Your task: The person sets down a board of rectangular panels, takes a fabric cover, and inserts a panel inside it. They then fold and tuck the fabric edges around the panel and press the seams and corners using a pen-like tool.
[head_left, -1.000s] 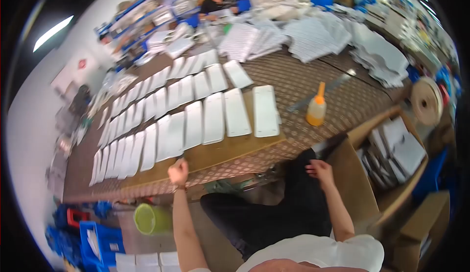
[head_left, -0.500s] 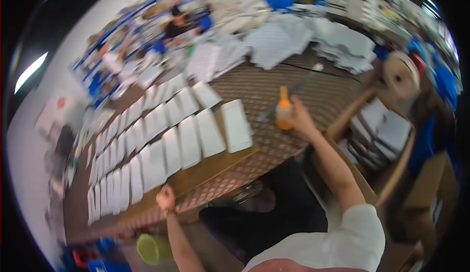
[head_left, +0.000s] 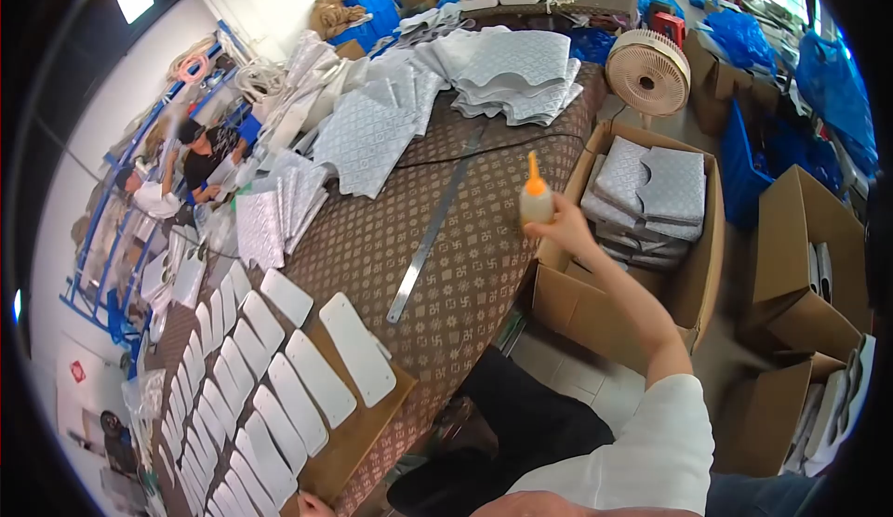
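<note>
My right hand (head_left: 566, 229) is closed around a squeeze bottle (head_left: 537, 203) with a pale body and an orange nozzle pointing up. It is held above the right edge of the patterned tablecloth (head_left: 456, 275). At the bottom edge of the view, only part of my left hand (head_left: 314, 506) shows, by the front of a brown board (head_left: 358, 433); its fingers are mostly cut off. Rows of white curved pieces (head_left: 321, 377) lie on and beyond this board. One separate white piece (head_left: 358, 350) rests at its right end.
A metal ruler (head_left: 433, 229) lies across the cloth, near a black cord. Stacks of quilted grey-white sheets (head_left: 367, 140) cover the far side. On the right stand an open carton (head_left: 619, 317) holding folded pieces, a fan (head_left: 648, 72) and more boxes. Two people sit at the far left.
The view has swung to the right and sharpened. The bottle stays in my right hand, nozzle up, now nearer the carton side. My left hand has slipped mostly out of the frame.
</note>
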The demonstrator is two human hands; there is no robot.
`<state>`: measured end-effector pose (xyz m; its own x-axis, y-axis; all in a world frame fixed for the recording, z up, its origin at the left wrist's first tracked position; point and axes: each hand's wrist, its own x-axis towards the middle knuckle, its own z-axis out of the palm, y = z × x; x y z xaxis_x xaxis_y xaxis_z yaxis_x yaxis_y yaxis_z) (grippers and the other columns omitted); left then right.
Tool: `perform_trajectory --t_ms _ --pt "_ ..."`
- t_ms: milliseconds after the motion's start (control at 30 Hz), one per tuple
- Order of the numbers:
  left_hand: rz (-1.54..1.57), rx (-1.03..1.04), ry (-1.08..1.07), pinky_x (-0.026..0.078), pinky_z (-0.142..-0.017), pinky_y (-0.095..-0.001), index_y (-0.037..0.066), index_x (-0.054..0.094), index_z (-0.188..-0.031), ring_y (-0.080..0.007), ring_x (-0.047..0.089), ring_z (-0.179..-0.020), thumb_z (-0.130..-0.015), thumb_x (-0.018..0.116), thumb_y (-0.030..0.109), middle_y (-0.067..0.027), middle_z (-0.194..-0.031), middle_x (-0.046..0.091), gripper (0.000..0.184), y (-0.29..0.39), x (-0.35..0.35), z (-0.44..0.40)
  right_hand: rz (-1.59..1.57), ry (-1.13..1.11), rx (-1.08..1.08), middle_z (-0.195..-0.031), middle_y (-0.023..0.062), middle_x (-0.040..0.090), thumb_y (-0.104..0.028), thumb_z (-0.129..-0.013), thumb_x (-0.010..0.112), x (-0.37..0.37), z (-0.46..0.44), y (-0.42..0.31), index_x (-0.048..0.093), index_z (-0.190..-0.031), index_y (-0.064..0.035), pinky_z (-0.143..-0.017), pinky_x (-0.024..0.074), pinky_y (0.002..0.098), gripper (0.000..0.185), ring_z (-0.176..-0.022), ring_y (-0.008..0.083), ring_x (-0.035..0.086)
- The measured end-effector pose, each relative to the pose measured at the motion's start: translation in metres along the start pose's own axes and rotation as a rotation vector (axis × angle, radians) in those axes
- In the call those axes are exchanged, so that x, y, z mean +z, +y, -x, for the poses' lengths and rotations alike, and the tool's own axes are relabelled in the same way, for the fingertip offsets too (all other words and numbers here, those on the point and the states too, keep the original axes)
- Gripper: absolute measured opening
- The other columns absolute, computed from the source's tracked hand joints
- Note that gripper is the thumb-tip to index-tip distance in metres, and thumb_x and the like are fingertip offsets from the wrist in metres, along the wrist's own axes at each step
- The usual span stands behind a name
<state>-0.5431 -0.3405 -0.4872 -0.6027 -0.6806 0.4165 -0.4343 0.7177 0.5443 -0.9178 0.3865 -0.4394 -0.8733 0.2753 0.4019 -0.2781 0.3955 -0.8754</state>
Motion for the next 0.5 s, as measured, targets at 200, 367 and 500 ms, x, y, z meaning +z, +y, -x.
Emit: perform_trajectory --t_ms 200,367,500 --pt "0.041 0.483 0.172 0.047 -0.067 -0.0459 0.004 0.064 -0.085 -0.0276 0.059 -0.077 -0.093 0.058 0.016 -0.0203 -0.091 0.061 0.015 0.159 0.006 0.041 0.102 0.228 0.183 -0.106 0.0170 0.067 -0.028 -0.067 0.086 -0.077 -0.045 0.048 0.056 -0.116 0.0011 -0.086 0.0521 0.0370 0.064 -0.099 0.0266 0.066" --pt "0.186 0.659 0.075 0.040 -0.062 -0.0431 0.004 0.055 -0.078 -0.0240 0.053 -0.073 -0.093 0.051 0.014 -0.0195 -0.081 0.053 0.019 0.266 0.080 0.065 0.205 0.283 0.121 -0.108 0.0119 0.065 -0.024 -0.073 0.083 -0.077 -0.112 0.069 0.053 -0.122 -0.0016 -0.083 0.0536 0.0344 0.062 -0.102 0.0217 0.064" --pt "-0.073 0.715 0.092 0.039 -0.068 -0.0442 0.005 0.054 -0.080 -0.0269 0.052 -0.081 -0.091 0.050 0.014 -0.0177 -0.088 0.053 0.015 0.242 0.114 0.058 -0.150 0.438 0.137 -0.112 0.0126 0.065 -0.028 -0.070 0.084 -0.070 -0.193 0.107 0.051 -0.123 -0.0015 -0.087 0.0515 0.0360 0.068 -0.102 0.0267 0.065"
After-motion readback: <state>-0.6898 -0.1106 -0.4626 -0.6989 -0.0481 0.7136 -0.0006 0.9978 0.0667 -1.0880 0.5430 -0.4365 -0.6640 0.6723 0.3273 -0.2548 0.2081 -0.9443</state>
